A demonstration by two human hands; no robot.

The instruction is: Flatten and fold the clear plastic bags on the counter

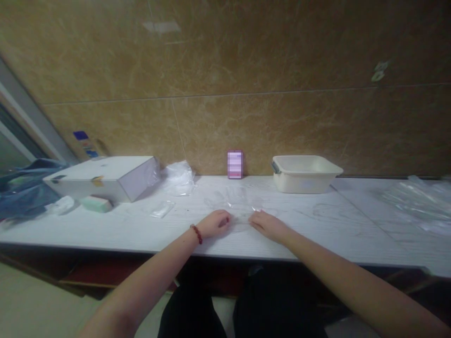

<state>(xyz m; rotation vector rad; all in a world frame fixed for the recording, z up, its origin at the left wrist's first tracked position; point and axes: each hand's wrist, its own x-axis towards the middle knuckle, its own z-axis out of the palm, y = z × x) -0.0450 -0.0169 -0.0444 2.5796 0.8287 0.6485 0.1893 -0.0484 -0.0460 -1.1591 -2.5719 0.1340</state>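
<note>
A clear plastic glove [235,199] lies flat on the white table [317,225], fingers pointing to the wall. My left hand [215,223], with a red bead bracelet on the wrist, is curled and pinches the glove's near edge on the left. My right hand [266,224] pinches the same edge on the right. Both hands rest on the tabletop close together.
A cream plastic basin [305,173] stands at the back right, a pink box [235,164] against the wall. A white carton [105,178], crumpled clear plastic [179,177], a small packet [162,209] and a green-white sponge [96,203] lie left. More clear plastic [419,202] lies far right.
</note>
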